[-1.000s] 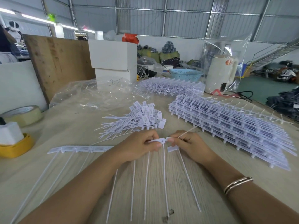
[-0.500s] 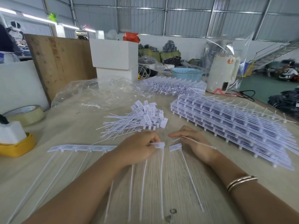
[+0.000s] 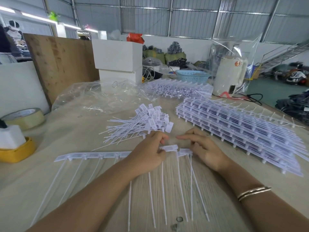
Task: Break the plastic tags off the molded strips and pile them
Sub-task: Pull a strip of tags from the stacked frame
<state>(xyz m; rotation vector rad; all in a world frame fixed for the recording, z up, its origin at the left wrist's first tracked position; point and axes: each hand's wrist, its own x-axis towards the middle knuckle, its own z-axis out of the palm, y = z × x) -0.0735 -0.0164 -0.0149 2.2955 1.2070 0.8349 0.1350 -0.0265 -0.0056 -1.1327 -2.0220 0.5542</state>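
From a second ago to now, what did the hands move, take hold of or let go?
The right hand no longer holds the thin sprue piece it pulled away; it has returned with relaxed fingers to the loose tag. The left hand keeps its grip on the strip at the end tag. The tag pile and strip stack are unchanged.
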